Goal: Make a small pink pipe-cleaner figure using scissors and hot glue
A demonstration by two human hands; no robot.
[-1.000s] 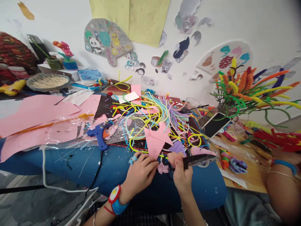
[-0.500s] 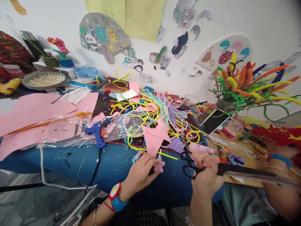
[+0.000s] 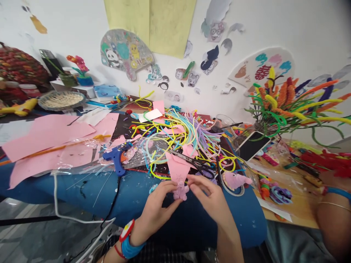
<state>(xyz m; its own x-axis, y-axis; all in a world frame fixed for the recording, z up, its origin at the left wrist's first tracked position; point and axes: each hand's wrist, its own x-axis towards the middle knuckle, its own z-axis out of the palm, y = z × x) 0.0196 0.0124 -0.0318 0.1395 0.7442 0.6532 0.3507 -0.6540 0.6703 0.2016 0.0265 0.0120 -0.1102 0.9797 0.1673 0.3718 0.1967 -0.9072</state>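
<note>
A small fuzzy pink flower (image 3: 180, 193) is pinched between the thumb and fingers of my left hand (image 3: 156, 206), above the blue table edge. My right hand (image 3: 210, 199) is close to the flower's right side with fingers slightly apart; I see nothing held in it. Behind the flower, a cut piece of pink paper (image 3: 177, 168) with a pencilled star on it leans over the pile. Black-handled scissors (image 3: 204, 168) lie across the pile just beyond my right hand. To the right sits a pink fuzzy figure (image 3: 236, 180) by a second scissors handle.
A blue glue gun (image 3: 116, 159) lies left of the pile of coloured pipe cleaners (image 3: 192, 128). Pink sheets (image 3: 49, 135) cover the left side. A phone (image 3: 252, 145) leans by a bunch of pipe-cleaner stems (image 3: 282, 98). Another person's arm (image 3: 333, 215) is at right.
My right hand has put the scissors down onto the pile and come left to the flower. My left hand has lifted the flower slightly and turned it. The view has shifted a little.
</note>
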